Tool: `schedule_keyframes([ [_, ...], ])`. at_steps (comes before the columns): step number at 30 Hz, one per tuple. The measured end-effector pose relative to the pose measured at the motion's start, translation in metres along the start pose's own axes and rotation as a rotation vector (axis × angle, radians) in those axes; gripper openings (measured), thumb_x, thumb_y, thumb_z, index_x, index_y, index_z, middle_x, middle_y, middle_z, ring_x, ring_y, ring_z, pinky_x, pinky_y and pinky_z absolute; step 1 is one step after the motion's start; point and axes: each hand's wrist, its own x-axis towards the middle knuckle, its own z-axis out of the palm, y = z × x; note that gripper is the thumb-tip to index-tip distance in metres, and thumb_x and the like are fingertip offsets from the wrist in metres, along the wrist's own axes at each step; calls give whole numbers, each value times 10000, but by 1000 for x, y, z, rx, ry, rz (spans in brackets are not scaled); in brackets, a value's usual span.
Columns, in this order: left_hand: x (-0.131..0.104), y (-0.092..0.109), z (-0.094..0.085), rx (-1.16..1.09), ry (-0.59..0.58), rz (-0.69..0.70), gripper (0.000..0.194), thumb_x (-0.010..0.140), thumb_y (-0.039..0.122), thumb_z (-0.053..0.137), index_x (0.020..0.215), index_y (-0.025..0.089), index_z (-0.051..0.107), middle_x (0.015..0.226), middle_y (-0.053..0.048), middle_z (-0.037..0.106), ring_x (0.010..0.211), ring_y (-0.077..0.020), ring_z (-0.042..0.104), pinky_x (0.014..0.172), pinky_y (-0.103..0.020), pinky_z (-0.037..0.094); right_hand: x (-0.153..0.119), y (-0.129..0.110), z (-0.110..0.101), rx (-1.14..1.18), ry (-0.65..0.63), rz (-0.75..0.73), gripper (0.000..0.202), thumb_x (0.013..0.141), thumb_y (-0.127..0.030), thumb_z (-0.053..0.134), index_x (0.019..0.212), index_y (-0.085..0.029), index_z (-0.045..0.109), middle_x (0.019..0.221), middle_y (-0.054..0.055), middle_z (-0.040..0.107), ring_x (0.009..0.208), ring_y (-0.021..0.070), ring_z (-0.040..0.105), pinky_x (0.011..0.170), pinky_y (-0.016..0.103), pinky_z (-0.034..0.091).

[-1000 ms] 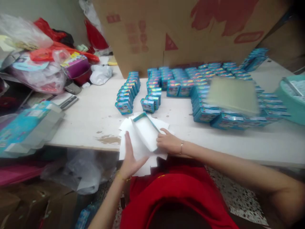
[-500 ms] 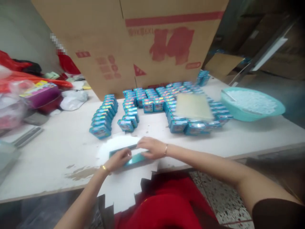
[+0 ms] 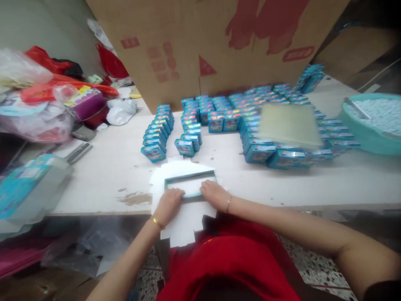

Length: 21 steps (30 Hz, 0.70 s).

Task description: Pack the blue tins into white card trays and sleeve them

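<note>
An open shallow cardboard box (image 3: 191, 175) with teal edges and a white inside lies in front of me. Beneath it are stacked white card blanks (image 3: 180, 228) with notched edges, reaching past the table's front edge. My left hand (image 3: 171, 204) grips the near wall left of its middle, fingertips curled over the rim. Toward the right end of that same wall, my right hand (image 3: 214, 194) holds on with bent fingers. The undersides of both hands are hidden. Beyond the box stand rows of small blue printed boxes (image 3: 153, 152).
A pale yellowish slab (image 3: 290, 124) rests on the right-hand blue boxes. At far right sits a teal basin (image 3: 363, 136) of small pale pieces. A large carton (image 3: 175, 37) rises behind. Printed blue card blanks (image 3: 25, 179) and plastic bags (image 3: 37, 113) lie left.
My view has shifted down and left. Both hands have moved onto the near wall, which now stands up; the slanting teal panel seen between them before no longer shows.
</note>
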Motion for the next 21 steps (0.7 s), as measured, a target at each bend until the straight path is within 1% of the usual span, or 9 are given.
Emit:
schedule_keyframes([
  [3, 10, -4, -7, -98, -82, -28, 133, 818, 132, 425, 872, 177, 539, 821, -68, 616, 800, -205, 568, 743, -320, 411, 4, 0, -1, -1, -39, -29, 162, 837, -27, 442, 894, -86, 581, 885, 135, 566, 822, 226, 498, 675, 341, 419],
  [8, 31, -7, -26, -159, -289, -54, 110, 776, 155, 420, 766, 192, 524, 756, -43, 630, 706, -192, 579, 638, -277, 373, 14, 1, 1, -11, -120, -40, 142, 808, -68, 489, 895, -90, 600, 873, 134, 588, 822, 221, 529, 661, 332, 429],
  [12, 39, -4, -35, -147, -400, -13, 122, 756, 155, 413, 708, 192, 519, 755, -42, 637, 718, -190, 584, 632, -268, 356, 24, 5, -10, -15, -208, -17, 97, 798, -111, 545, 820, -106, 640, 866, 119, 616, 877, 234, 546, 711, 341, 447],
  [14, 39, -3, -38, -128, -415, -9, 127, 744, 140, 418, 686, 194, 517, 763, -42, 641, 747, -196, 594, 654, -271, 363, 23, 7, -19, 2, -180, -19, 123, 817, -107, 533, 795, -113, 654, 888, 114, 628, 930, 245, 544, 783, 377, 449],
  [15, 38, -3, -39, -124, -403, -15, 133, 747, 135, 420, 699, 196, 527, 783, -43, 647, 773, -201, 602, 676, -275, 372, 20, 7, -23, 24, -116, -6, 141, 831, -105, 519, 817, -112, 660, 936, 118, 631, 984, 253, 534, 845, 404, 436],
  [17, 39, 2, -43, -123, -339, -45, 156, 777, 137, 411, 762, 202, 552, 833, -49, 653, 825, -210, 611, 719, -286, 391, 8, 3, -31, 123, 115, 93, 197, 861, -152, 518, 1009, -106, 640, 1137, 143, 592, 1159, 275, 454, 991, 458, 357],
  [19, 42, 14, -45, -112, -223, -72, 180, 818, 151, 390, 826, 202, 563, 863, -63, 639, 841, -212, 613, 742, -295, 411, -10, -8, -33, 332, 396, 307, 473, 871, -283, 548, 1300, -106, 457, 1361, 169, 438, 1307, 285, 311, 1077, 479, 273],
  [20, 44, 25, -45, -109, -159, -75, 188, 835, 160, 378, 840, 200, 562, 864, -69, 626, 828, -209, 613, 741, -297, 421, -20, -15, -32, 491, 511, 451, 628, 869, -362, 551, 1398, -117, 317, 1422, 174, 361, 1329, 280, 287, 1082, 473, 278],
  [21, 46, 38, -45, -117, -101, -64, 194, 849, 169, 368, 843, 197, 560, 859, -72, 611, 806, -203, 611, 736, -295, 431, -30, -22, -30, 686, 588, 605, 735, 869, -433, 533, 1447, -134, 191, 1440, 178, 330, 1306, 272, 338, 1057, 458, 328],
])
